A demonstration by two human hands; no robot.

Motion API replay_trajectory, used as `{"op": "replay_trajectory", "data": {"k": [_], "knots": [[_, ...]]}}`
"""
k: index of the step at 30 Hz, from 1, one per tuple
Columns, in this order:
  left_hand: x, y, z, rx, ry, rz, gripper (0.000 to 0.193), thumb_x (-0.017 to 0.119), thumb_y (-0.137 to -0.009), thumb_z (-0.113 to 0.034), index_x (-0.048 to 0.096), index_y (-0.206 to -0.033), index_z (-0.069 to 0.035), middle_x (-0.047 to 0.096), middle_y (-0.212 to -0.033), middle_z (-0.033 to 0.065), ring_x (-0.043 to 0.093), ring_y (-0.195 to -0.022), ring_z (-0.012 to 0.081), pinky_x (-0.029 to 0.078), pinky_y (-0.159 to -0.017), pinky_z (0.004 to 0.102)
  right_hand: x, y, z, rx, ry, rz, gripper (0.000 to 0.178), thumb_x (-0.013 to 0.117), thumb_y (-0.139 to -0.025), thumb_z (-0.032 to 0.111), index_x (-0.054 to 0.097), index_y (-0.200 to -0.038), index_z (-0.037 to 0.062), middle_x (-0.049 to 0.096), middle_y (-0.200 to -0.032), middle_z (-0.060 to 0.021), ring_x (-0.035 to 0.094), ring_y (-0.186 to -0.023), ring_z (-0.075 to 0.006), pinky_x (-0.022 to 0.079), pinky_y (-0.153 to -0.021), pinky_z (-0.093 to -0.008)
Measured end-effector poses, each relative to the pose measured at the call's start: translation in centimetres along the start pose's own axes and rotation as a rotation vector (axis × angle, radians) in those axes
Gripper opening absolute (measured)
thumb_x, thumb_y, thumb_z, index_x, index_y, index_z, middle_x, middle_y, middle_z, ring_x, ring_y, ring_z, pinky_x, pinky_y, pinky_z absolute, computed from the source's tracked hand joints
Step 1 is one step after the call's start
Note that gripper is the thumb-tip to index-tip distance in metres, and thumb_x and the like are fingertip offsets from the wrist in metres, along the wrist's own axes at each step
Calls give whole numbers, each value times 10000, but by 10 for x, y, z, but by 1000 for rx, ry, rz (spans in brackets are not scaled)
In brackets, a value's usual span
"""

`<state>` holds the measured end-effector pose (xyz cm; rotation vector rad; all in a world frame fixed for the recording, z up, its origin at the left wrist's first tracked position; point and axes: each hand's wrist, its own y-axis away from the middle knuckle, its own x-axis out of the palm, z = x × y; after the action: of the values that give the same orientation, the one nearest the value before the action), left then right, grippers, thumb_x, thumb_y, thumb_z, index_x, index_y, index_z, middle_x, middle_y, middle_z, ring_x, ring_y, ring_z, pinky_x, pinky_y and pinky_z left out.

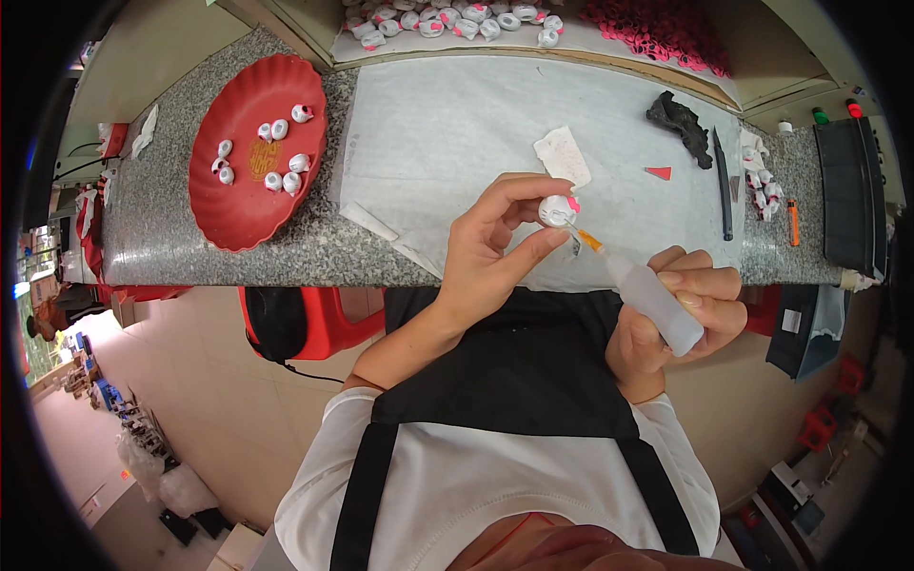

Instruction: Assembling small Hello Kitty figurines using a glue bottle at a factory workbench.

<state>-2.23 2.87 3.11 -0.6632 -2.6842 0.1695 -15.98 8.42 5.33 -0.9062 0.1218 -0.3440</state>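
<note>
- While my left hand (490,252) pinches a small white ball (552,214) with pink bits between thumb and fingertips, I have it raised over the white sheet (428,124), toward the near edge of the desk (152,228).
- My right hand (714,293) is wrapped around a translucent squeeze bottle (652,303), just past the desk's near edge; its orange needle tip (590,241) points up at the lower right of the ball, though I can't tell if they touch.
- Just beyond my left fingers lies a torn piece of white paper (564,157).
- To its right on the sheet sits a little red scrap (658,173), with a crumpled black lump (681,124) and a slim black tool (722,181) nearer the sheet's right edge.
- Near the desk's left end is a scalloped red tray (224,214), with small white pieces (279,128) set about in it.
- Toward the right end I have an orange pen (793,222).
- Along the far edge, a shelf carries more white balls (457,19) and a heap of pink pieces (657,33).
</note>
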Motion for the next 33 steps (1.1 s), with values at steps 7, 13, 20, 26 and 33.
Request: {"op": "replay_trajectory", "data": {"k": [7,13,20,26,33], "knots": [[1,0,0,-73,81,5,317,533,-692,63,447,-994,22,468,-974,96,461,-918,155,367,-802,271,0,-1,-1,0,18,-7,419,710,-580,120,403,-861,67,451,-807,-81,431,-542,-123,386,-446,-222],[1,0,2,-75,72,5,315,532,-694,63,449,-994,19,468,-973,93,460,-919,152,367,-804,271,-1,0,-1,17,-11,2,414,708,-579,111,404,-857,70,450,-808,-79,441,-550,-125,392,-456,-227],[1,0,2,-37,13,-11,309,537,-691,62,458,-987,17,465,-980,84,456,-919,144,367,-801,264,0,0,-4,5,2,22,430,711,-566,86,410,-873,66,452,-816,-85,444,-552,-127,399,-469,-231],[-1,0,4,-54,54,-37,325,533,-694,68,446,-1003,17,484,-950,82,466,-897,132,375,-778,243,-1,0,-4,2,13,22,436,711,-564,82,411,-879,67,454,-821,-88,450,-553,-131,408,-475,-235],[-2,1,4,-129,149,-37,328,522,-705,69,433,-1017,23,490,-941,88,476,-874,126,390,-747,228,4,1,-7,26,-27,-14,444,716,-562,94,407,-879,70,460,-815,-95,461,-556,-139,424,-489,-240]]}}
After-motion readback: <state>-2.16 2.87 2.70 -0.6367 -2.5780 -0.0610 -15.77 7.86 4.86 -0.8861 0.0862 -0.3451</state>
